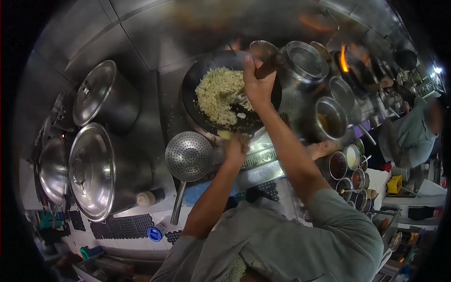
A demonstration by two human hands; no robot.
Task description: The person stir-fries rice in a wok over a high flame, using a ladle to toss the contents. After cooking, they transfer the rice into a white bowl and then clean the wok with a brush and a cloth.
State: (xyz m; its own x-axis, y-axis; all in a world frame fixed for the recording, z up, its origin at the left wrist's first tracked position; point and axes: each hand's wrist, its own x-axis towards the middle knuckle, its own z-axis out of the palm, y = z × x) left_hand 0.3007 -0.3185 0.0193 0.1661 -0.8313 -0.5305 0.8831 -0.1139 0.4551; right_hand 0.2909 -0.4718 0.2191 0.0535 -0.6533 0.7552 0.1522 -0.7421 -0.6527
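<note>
A dark wok (pixel 191 77) holds a heap of pale yellow fried rice (pixel 218 89), with a few white bits near the middle. Above its right side, my right hand (pixel 258 87) is closed around the wooden handle (pixel 271 65) of a cooking tool, whose head is blurred and partly buried in the rice. At the near rim, my left hand (pixel 236 148) is closed beside a yellow-green piece (pixel 224 135), perhaps a folded cloth, pressed against the wok's edge. Just left of that hand lies a round perforated skimmer (pixel 189 155) with a long metal handle.
Tall lidded steel pots (pixel 91 171) stand on the left. Steel pots (pixel 307 61) and sauce containers (pixel 338 164) line the right, where a flame (pixel 344 58) rises. A co-worker (pixel 416 134) stands there; another person's hand (pixel 324 149) shows near my right forearm.
</note>
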